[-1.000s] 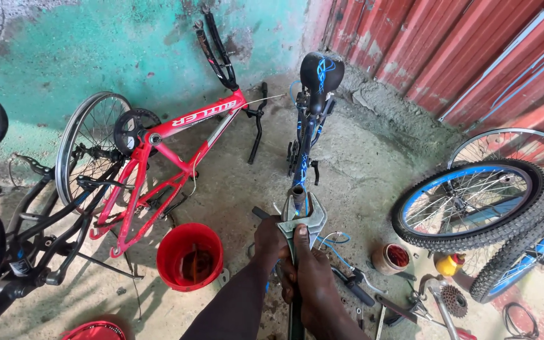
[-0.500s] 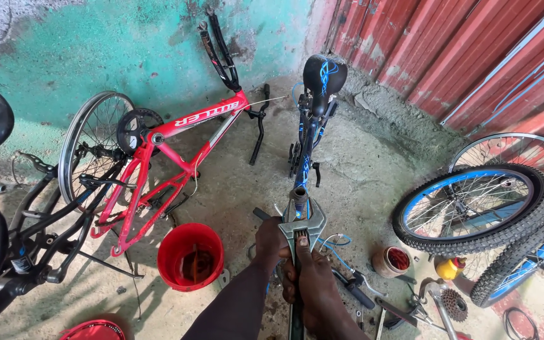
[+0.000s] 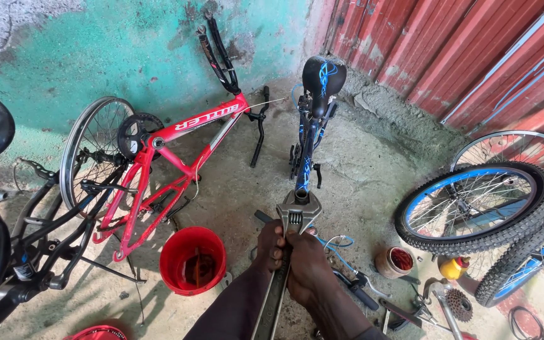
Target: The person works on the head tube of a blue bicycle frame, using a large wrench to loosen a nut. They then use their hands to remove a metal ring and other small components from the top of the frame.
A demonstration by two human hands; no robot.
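- Since a second ago, both hands have stayed clamped on the wrench handle; the red bicycle frame sits a little lower in view, and nothing on the floor has shifted.
- One large adjustable wrench (image 3: 297,217): its head is set on the end of the upside-down blue bicycle frame (image 3: 306,157), and its handle runs down toward the bottom edge.
- Left hand (image 3: 271,244): closed around the wrench handle, fingers wrapped on the left side.
- Right hand (image 3: 306,264): closed on the same handle, just below and right of the left hand, touching it.
- Bicycle frames, three: the blue one with its black-and-blue saddle (image 3: 322,74) resting on the floor; one red bicycle frame (image 3: 184,129) upside down with a bare-rimmed wheel (image 3: 92,148); one black bicycle (image 3: 14,252) at the left edge.
- Tyred wheels with blue rims, two, at the right: one (image 3: 476,204) leans nearer the frame, the other (image 3: 524,261) is cut by the edge.
- Red buckets, two: one (image 3: 193,259) just left of the forearms, one (image 3: 99,332) at the bottom edge.
- One small tin of red grease (image 3: 395,261), one sprocket cluster (image 3: 459,305) and loose tools lie right of the hands.
- Floor (image 3: 373,170): rough bare concrete, dusty and sunlit.
- Behind: a chipped green plastered wall (image 3: 96,50) and red corrugated metal sheeting (image 3: 448,44).
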